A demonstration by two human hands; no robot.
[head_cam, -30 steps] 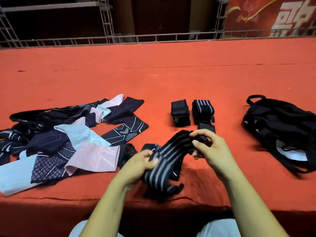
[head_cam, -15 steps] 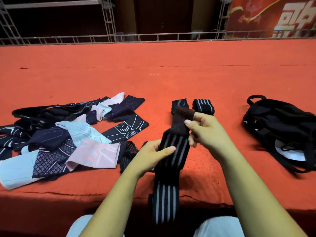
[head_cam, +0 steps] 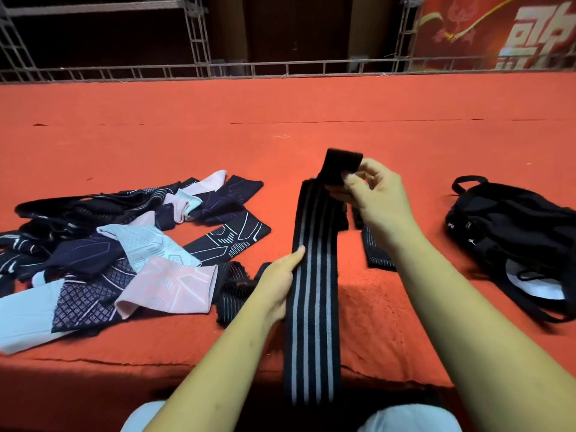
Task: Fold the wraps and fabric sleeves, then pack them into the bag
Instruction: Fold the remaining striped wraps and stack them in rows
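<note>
A long black wrap with grey stripes [head_cam: 314, 291] hangs stretched out in front of me, its lower end dangling past the stage edge. My right hand [head_cam: 374, 194] pinches its plain black top end, lifted above the carpet. My left hand [head_cam: 280, 282] grips the wrap's left edge about halfway down. A loose pile of fabric sleeves [head_cam: 124, 254] in navy, pink and pale blue lies at the left. The black bag [head_cam: 511, 235] sits at the right, mouth open, something white showing inside. Another striped wrap [head_cam: 378, 254] lies partly hidden behind my right forearm.
Everything lies on red carpet [head_cam: 280, 104] covering a raised stage, whose front edge [head_cam: 93, 363] drops off just before my knees. A metal truss railing [head_cam: 218, 68] runs along the back. A crumpled black mesh piece [head_cam: 233, 288] sits by my left wrist.
The wrap was bunched between both hands; now it is drawn out full length. My right hand rose and moved away with the top end, while my left hand slid down the strip.
</note>
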